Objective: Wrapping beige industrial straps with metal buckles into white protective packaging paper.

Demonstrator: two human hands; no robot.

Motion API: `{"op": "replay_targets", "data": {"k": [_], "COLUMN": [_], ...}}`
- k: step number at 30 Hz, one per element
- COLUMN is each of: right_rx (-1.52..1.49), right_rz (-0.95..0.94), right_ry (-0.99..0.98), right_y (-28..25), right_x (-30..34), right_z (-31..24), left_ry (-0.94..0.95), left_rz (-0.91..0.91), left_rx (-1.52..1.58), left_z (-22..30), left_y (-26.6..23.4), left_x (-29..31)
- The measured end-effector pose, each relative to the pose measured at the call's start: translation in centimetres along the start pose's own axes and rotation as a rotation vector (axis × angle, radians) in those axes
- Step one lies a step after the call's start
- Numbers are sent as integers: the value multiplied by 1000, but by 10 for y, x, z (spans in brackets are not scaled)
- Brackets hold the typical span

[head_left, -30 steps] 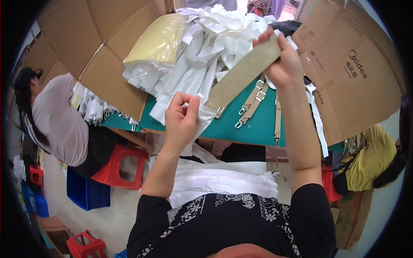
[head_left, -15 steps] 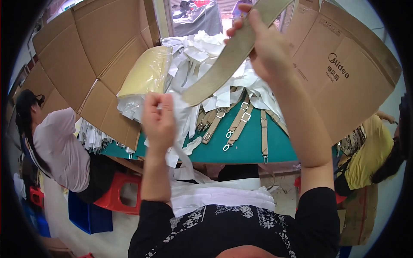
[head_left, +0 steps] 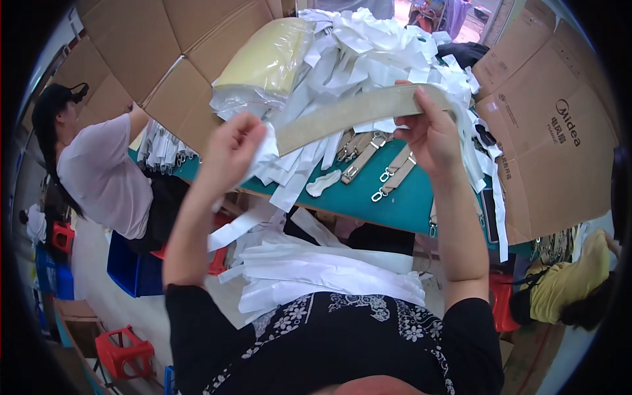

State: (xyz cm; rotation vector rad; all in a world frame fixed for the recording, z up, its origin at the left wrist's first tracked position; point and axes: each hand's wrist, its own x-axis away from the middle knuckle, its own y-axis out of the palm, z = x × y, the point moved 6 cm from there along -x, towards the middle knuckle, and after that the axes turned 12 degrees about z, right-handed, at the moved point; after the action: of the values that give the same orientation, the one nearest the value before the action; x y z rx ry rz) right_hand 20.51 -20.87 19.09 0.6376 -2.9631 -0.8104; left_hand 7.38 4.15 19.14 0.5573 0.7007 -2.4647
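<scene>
In my right hand [head_left: 428, 135] is a wide beige strap [head_left: 349, 122], gripped near its right end between thumb and fingers. It stretches leftward in a gentle arc above the table, its left end close to my left hand. My left hand [head_left: 236, 150] is closed, slightly blurred, on a white strip [head_left: 264, 153] that shows beside the fingers. Behind the strap rises a heap of white strips [head_left: 368, 49]. Finished-looking beige straps with metal buckles and clasps [head_left: 395, 172] lie on the green tabletop [head_left: 355, 201] below it.
A yellow plastic-wrapped bundle [head_left: 266, 56] lies left of the heap. Cardboard sheets [head_left: 540, 125] stand on both sides. White strips [head_left: 329, 273] cover my lap. One person [head_left: 99, 164] sits at left, another [head_left: 569, 283] at right. A phone-like dark slab [head_left: 489, 214] lies at the table's right.
My right hand has come down and nearer with the beige strap, which now lies more level. My left hand stays closed near its left end. The view has shifted.
</scene>
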Motion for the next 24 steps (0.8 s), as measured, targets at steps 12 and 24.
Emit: {"op": "replay_targets", "data": {"k": [12, 24], "right_rx": [585, 781], "right_rz": [-22, 1], "right_ry": [-40, -9], "right_y": [-5, -27], "right_x": [15, 27], "right_z": [43, 87], "left_ry": [-394, -432], "left_rz": [-144, -191], "left_rx": [622, 516], "left_z": [-90, -94], "left_y": [119, 122], "left_x": [56, 70]}}
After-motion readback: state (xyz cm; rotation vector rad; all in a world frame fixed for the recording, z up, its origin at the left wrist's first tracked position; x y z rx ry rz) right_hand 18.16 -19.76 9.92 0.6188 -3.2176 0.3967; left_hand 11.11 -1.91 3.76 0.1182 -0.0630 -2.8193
